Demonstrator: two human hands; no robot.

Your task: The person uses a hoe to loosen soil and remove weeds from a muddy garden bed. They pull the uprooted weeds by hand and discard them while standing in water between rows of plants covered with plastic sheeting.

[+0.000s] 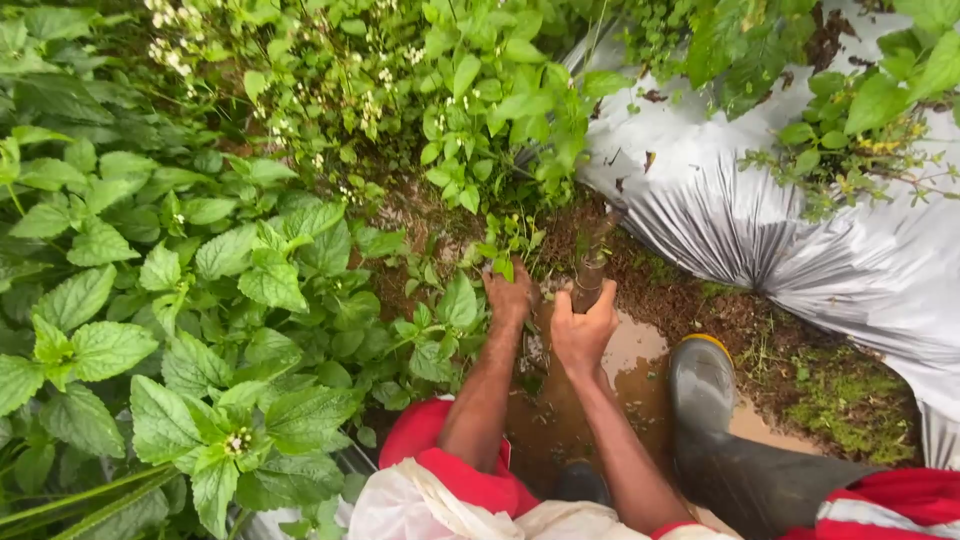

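My left hand (508, 295) is closed on a small green weed (503, 243) at the edge of the wet soil, fingers buried among its stems. My right hand (584, 325) grips the handle of a muddy tool (592, 262) that stands upright in the ground just right of the weed. Both forearms reach forward from red sleeves over a brown muddy puddle (628, 365). The tool's lower end is hidden by my hand and the mud.
Dense broad-leaved green plants (180, 300) fill the left side and top. Silver plastic mulch sheeting (800, 250) covers a raised bed at the right, with weeds on it. My dark rubber boot (705, 400) with a yellow rim stands in the mud at the lower right.
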